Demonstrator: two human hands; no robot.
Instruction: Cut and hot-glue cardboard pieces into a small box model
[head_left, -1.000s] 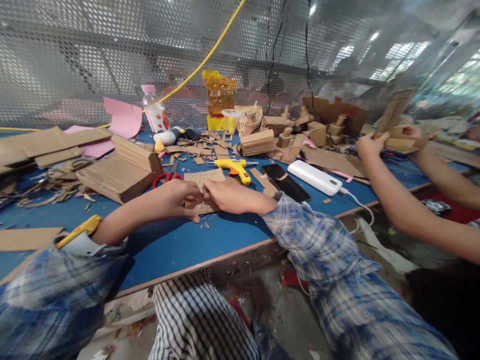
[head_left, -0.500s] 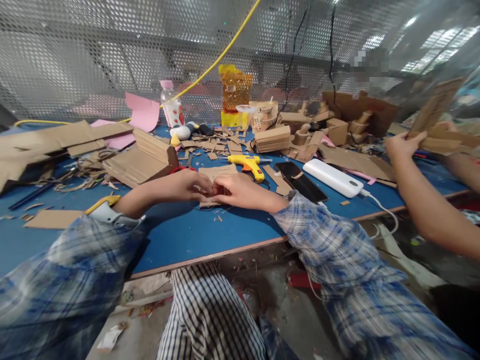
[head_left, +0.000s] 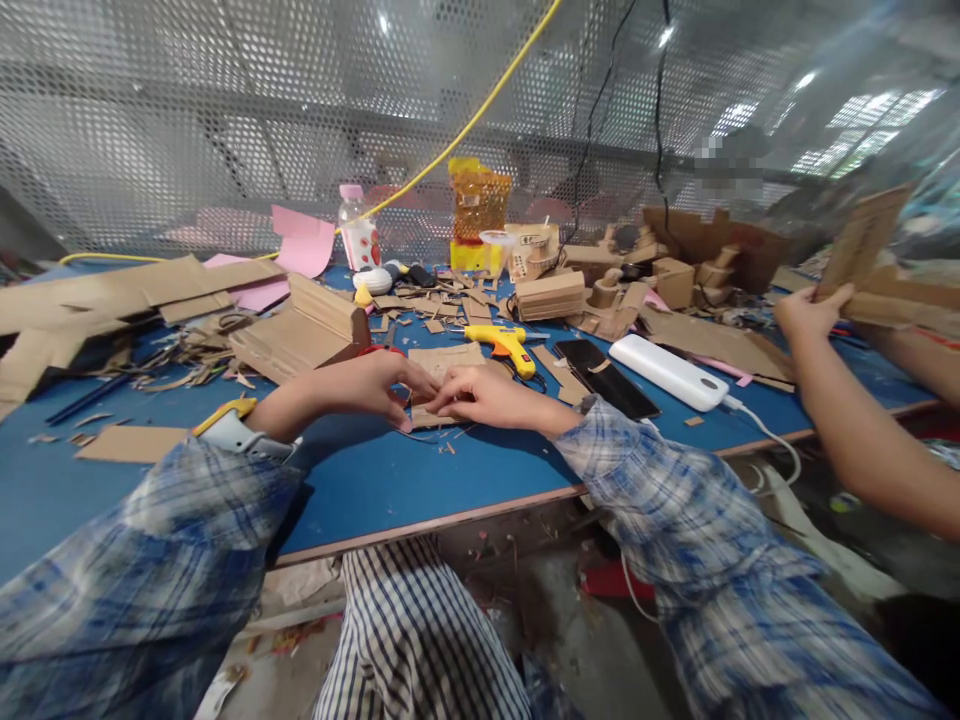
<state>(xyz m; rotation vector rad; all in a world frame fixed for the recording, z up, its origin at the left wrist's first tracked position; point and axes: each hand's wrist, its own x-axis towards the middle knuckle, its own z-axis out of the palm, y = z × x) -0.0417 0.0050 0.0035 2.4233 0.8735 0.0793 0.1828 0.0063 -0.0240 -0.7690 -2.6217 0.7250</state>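
My left hand and my right hand meet at the fingertips over a small piece of cardboard on the blue table. The left thumb stands apart from its fingers, and nothing shows between them. On the right hand the thumb and forefinger are pinched together; what they hold, if anything, is too small to make out. Just behind the right hand lies a yellow hot glue gun. Red-handled scissors lie behind the left hand, partly hidden by it.
A phone and a white power bank with a cable lie to the right. A folded cardboard piece and scraps are at left. A co-worker's hand holds cardboard at far right. The table edge is close.
My left thumb has come away from the right fingertips, opening the left hand. The view has tilted slightly up and left, so things appear lower and further right.
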